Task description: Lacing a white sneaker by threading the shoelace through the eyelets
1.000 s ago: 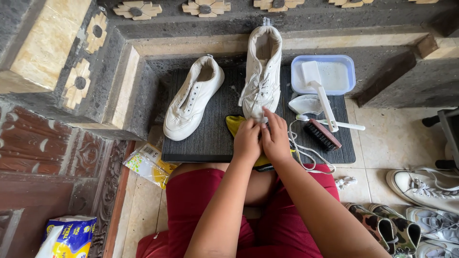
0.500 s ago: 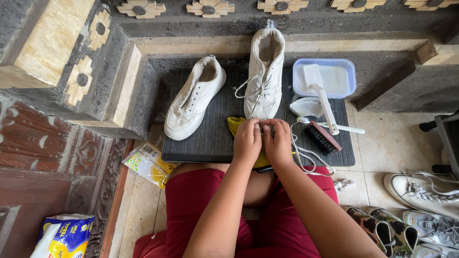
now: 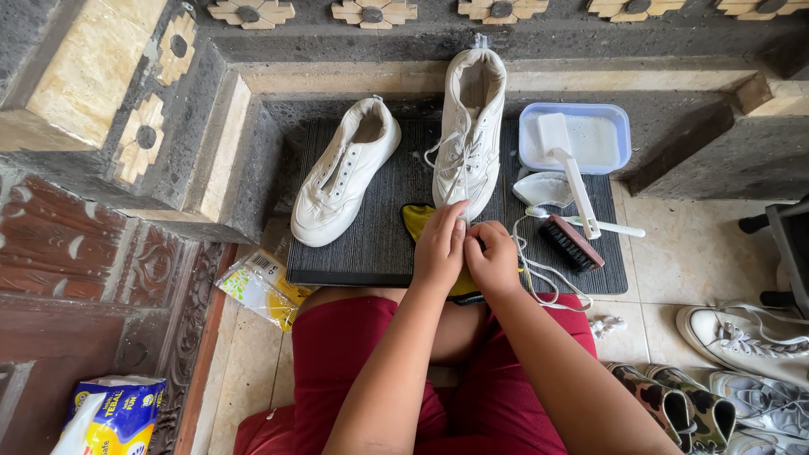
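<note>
Two white sneakers stand on a dark ribbed mat (image 3: 379, 244): the left sneaker (image 3: 341, 173) is unlaced and angled, the right sneaker (image 3: 468, 126) points toward me with loose laces. My left hand (image 3: 438, 248) and my right hand (image 3: 493, 257) meet just in front of the right sneaker's toe, above a yellow cloth (image 3: 417, 221). Their fingertips pinch together on a loose white shoelace (image 3: 539, 270), which trails off to the right over the mat. Exactly how the fingers hold it is hidden.
On the mat's right side lie a brown-bristled brush (image 3: 571, 243), a white toothbrush (image 3: 594, 223), a small white bowl (image 3: 543, 187) and a blue tub of soapy water (image 3: 611, 122). More shoes (image 3: 742, 345) sit at the right. A yellow packet (image 3: 257, 286) lies on the left.
Both hands have drawn back from the right sneaker's laces toward its toe and my lap, staying pinched together. The sneakers and tools have not moved.
</note>
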